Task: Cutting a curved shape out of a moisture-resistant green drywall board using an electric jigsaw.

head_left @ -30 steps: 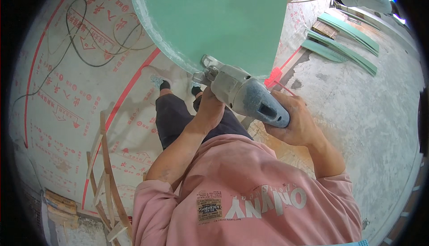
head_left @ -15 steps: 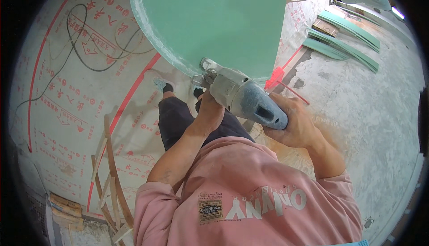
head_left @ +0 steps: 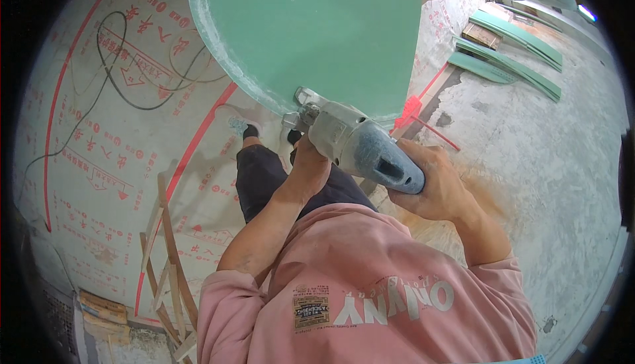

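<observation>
Both my hands grip a dusty grey-blue jigsaw (head_left: 362, 147), its metal foot pressed against the lower curved edge of a large green board (head_left: 311, 40). My left hand (head_left: 311, 169) is wrapped round the front of the body from below, partly hidden by it. At the rear, my right hand (head_left: 433, 182) closes round the handle, most of its fingers out of sight under the tool. White dust lies along the board's left curved edge. The blade is hidden.
A black cable (head_left: 122, 93) loops over the printed floor covering (head_left: 86, 139) on the left. Wooden strips (head_left: 169, 265) lean at the lower left. Green board offcuts (head_left: 516, 66) lie on the concrete at the upper right. A red piece (head_left: 408, 114) shows beside the board.
The jigsaw and both hands keep nearly the same place and grip. The board and floor have shifted very slightly in view.
</observation>
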A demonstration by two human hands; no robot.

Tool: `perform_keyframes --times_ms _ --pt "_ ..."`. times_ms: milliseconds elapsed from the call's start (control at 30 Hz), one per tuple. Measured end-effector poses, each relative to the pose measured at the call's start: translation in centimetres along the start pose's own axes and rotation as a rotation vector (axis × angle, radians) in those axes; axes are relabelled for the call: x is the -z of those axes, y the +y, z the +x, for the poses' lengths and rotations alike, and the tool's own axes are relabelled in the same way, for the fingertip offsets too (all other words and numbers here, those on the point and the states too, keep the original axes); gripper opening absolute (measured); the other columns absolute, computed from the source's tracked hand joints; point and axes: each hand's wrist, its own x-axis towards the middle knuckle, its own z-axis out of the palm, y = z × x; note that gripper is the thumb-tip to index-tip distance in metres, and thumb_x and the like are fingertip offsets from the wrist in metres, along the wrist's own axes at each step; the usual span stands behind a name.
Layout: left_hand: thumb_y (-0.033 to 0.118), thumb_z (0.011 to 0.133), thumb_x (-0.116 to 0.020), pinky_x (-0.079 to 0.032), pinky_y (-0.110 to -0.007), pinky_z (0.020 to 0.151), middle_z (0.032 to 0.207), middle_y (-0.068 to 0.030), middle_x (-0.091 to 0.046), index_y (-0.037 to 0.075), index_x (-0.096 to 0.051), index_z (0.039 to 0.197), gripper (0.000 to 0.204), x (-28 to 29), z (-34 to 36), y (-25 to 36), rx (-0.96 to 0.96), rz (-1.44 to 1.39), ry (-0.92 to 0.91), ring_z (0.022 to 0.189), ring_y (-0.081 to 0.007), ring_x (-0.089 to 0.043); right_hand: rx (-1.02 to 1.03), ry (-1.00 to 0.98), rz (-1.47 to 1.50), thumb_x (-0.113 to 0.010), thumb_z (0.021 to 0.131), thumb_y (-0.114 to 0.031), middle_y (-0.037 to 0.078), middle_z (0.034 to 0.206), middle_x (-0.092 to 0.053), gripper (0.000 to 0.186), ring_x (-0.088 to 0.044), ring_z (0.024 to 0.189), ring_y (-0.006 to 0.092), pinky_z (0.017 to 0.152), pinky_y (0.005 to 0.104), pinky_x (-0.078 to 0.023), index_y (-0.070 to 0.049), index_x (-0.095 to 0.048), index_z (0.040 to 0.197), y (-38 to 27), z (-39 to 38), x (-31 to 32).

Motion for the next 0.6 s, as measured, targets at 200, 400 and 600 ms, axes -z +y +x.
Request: perform_keyframes --times_ms 200,400,600 --pt "0.000 0.095 -0.058 -0.052 -0.041 0.092 0.116 -0.0136 -0.068 0.005 -0.067 0.119 0.026 0.1 0.1 0.2 0.086 -0.051 0.027 0.108 -0.0337 -0.064 -0.042 -0.009 -0.009 -0.078 0.069 -0.012 0.022 0.083 -0.064 0.038 -0.064 0.079 0.0448 0.070 0.0450 -0.051 -0.003 -0.062 0.101 -0.4 0.0 0.0" --pt "0.000 0.094 -0.058 -0.052 -0.040 0.092 0.119 -0.0146 -0.067 0.006 -0.067 0.120 0.028 0.2 -0.1 0.9 0.035 0.105 -0.024 0.109 -0.0339 -0.064 -0.066 -0.007 0.011 -0.078 0.068 -0.012 0.022 0.083 -0.064 0.037 -0.063 0.079 0.0451 0.070 0.0451 -0.051 -0.002 -0.061 0.100 -0.7 0.0 0.1" --pt "0.007 0.102 -0.059 -0.052 -0.032 0.093 0.120 -0.0067 -0.067 0.002 -0.062 0.125 0.024 -1.2 -0.1 3.6 0.271 -0.197 -0.012 0.110 -0.0174 -0.065 -0.046 0.013 0.039 -0.077 0.069 -0.011 0.022 0.083 -0.063 0.036 -0.063 0.079 0.0453 0.069 0.0452 -0.051 -0.002 -0.061 0.099 -0.4 -0.3 0.3"
